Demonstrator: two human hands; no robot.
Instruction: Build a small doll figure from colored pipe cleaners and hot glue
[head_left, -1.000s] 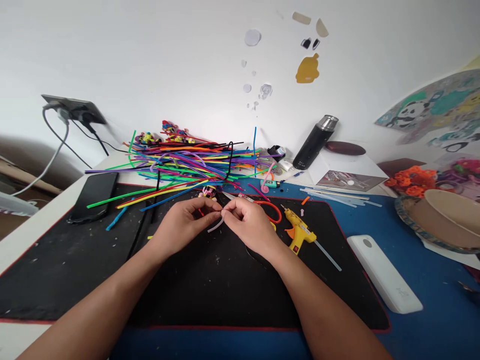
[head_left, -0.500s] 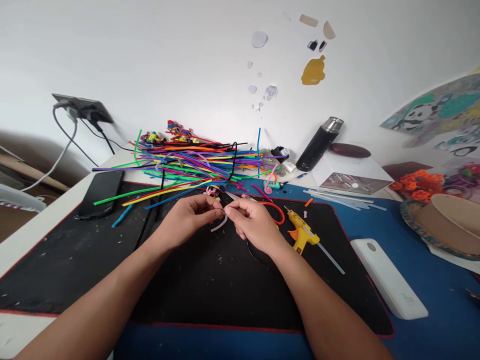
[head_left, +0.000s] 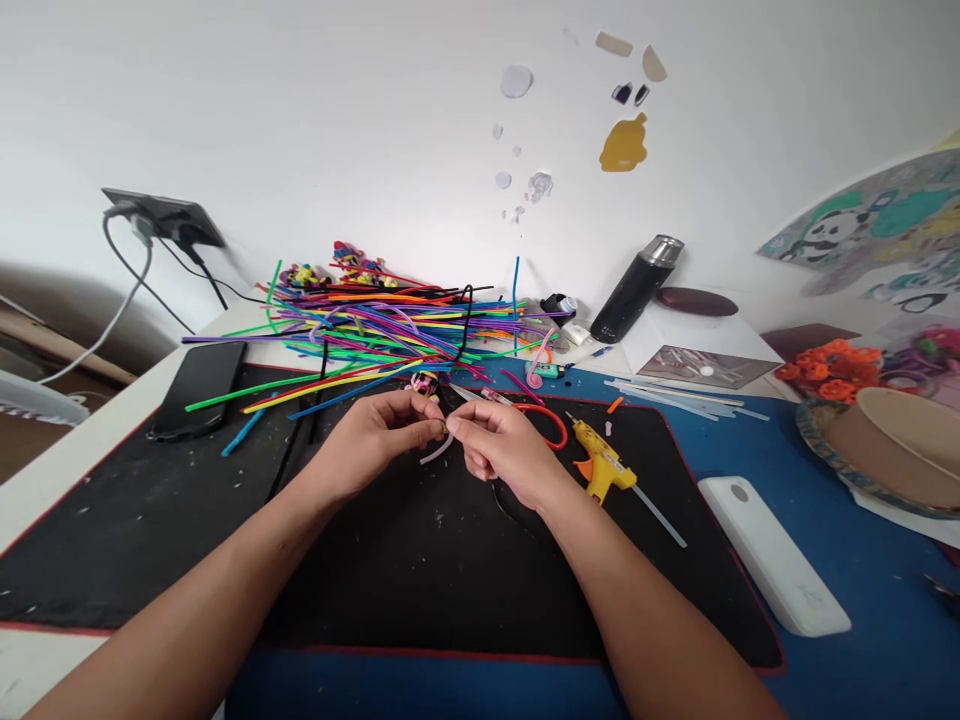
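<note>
Hands [head_left: 371, 432] close together in pinch grips

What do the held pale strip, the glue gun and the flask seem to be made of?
Pale strip: perhaps pipe cleaner; thin, bent, dull, fuzz unclear.
Glue gun: probably plastic; smooth, moulded yellow body.
Flask: likely metal; silver cap shines, black body matte.

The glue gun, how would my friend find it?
Start at the big black mat. On its right side, past the right hand, lies the glue gun. Unlike the orange-handled scissors beside it, it's mostly yellow, with a pale glue stick poking from its back.
</note>
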